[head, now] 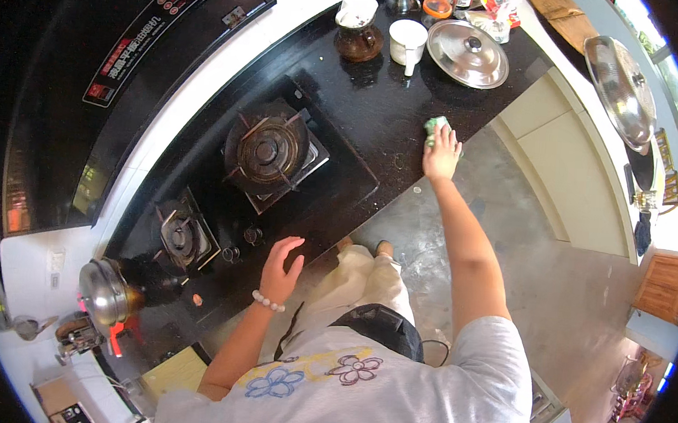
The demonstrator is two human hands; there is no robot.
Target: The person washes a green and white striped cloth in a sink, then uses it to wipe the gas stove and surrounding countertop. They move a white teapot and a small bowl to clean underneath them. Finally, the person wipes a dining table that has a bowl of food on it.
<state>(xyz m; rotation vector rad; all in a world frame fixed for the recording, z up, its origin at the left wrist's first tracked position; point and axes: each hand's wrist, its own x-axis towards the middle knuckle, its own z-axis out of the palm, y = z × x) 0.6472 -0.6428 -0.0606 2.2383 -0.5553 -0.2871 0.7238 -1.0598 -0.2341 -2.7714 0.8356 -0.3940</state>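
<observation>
My right hand [442,154] reaches out to the counter's front edge and presses on a crumpled green and white cloth [437,126], which is partly under the fingers. Around it the dark stone countertop [376,105] bears small light specks. My left hand [279,272], with a beaded bracelet at the wrist, hangs over the near edge of the counter with its fingers apart and nothing in it. Closest to that hand are the black control knobs [253,235] of the gas stove. The large burner [267,147] lies between the hands, farther back; a smaller burner [181,234] sits to the left.
At the far end stand a white mug [407,41], a brown pot [358,41] with a bowl on top, a steel lid [468,52] and an orange-lidded jar [436,8]. A range hood [168,40] overhangs the back. To the left is a lidded steel pot [106,291].
</observation>
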